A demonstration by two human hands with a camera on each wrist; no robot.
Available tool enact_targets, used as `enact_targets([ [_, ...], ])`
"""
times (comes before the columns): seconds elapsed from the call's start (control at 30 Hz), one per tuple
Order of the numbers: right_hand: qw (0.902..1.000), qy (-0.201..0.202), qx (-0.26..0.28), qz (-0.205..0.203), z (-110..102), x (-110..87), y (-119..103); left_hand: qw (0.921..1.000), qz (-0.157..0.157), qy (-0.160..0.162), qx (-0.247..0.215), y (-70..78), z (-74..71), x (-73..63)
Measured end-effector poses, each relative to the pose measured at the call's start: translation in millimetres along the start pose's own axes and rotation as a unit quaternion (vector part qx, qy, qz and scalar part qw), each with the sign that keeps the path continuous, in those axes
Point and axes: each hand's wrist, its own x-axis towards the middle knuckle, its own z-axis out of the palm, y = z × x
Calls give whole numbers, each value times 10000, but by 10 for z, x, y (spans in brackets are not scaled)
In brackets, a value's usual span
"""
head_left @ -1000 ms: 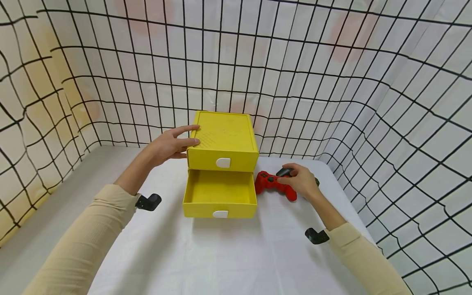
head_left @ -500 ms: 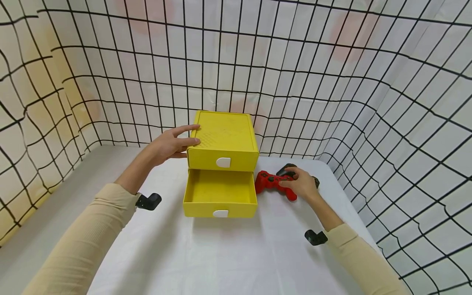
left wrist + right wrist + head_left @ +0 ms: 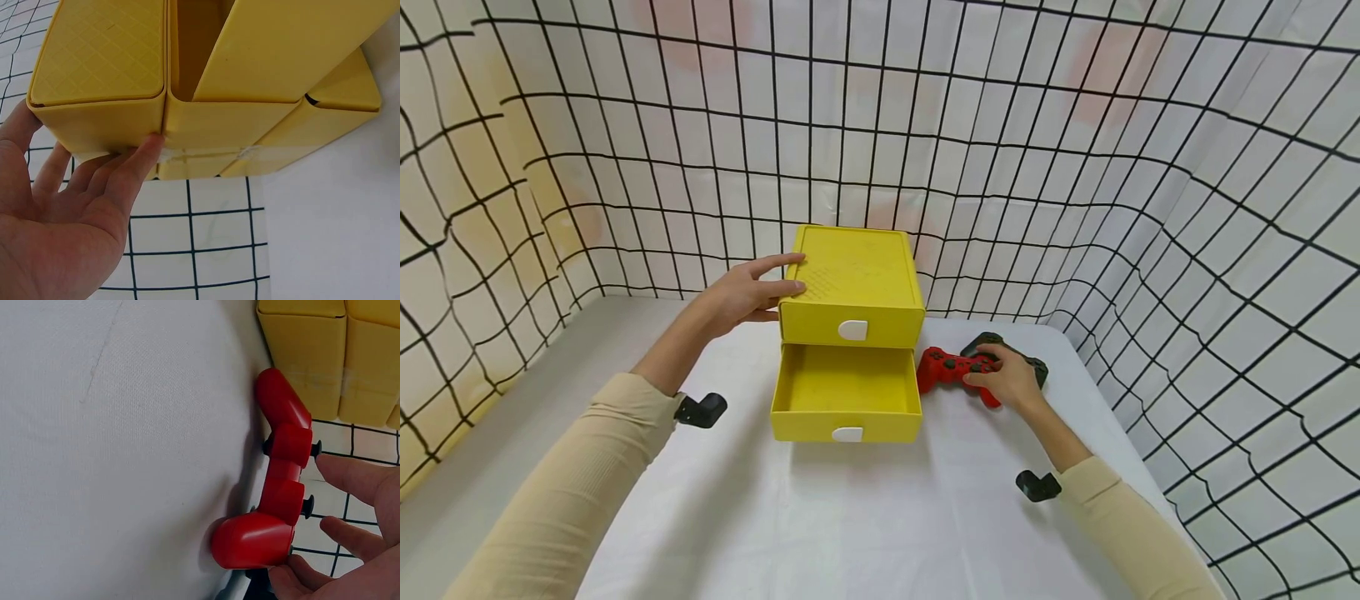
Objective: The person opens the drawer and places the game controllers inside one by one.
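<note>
A yellow two-drawer cabinet (image 3: pixel 857 267) stands on the white table, its lower drawer (image 3: pixel 820 427) pulled out with nothing inside. My left hand (image 3: pixel 737 296) rests on the cabinet's upper left edge, fingers spread; in the left wrist view its fingertips (image 3: pixel 150 147) press along the side wall. To the right of the cabinet lies a red game controller (image 3: pixel 943 368). Over its right end is my right hand (image 3: pixel 1015 379), fingers loosely extended, fingertips right at the red grip (image 3: pixel 253 540) in the right wrist view. Behind it lies a black game controller (image 3: pixel 1037 368), partly hidden by the hand.
Black wire mesh (image 3: pixel 865 133) surrounds the table at the back and both sides, with a white sheet behind it. A white cloth (image 3: pixel 850 525) covers the tabletop. Black wrist cameras (image 3: pixel 702 410) hang at both sleeves.
My right hand has lowered slightly from the black controller toward the right end of the red one, exposing more of the black one. The left hand stays on the cabinet.
</note>
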Motion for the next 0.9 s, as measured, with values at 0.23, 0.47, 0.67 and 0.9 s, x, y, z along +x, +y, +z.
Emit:
enact_targets([
  [0.23, 10000, 38, -29, -87, 22, 24, 27, 10000, -16, 8, -3, -2, 2, -1],
  [0.47, 9998, 137, -48, -151, 42, 52, 87, 10000, 23, -2, 23, -3, 0, 6],
  [0.67, 9999, 91, 107, 7, 78, 76, 111, 10000, -2, 28, 2, -10, 4, 26],
  [0.9, 9999, 45, 88, 25, 130, 86, 146, 10000, -43, 39, 20, -15, 1, 37],
])
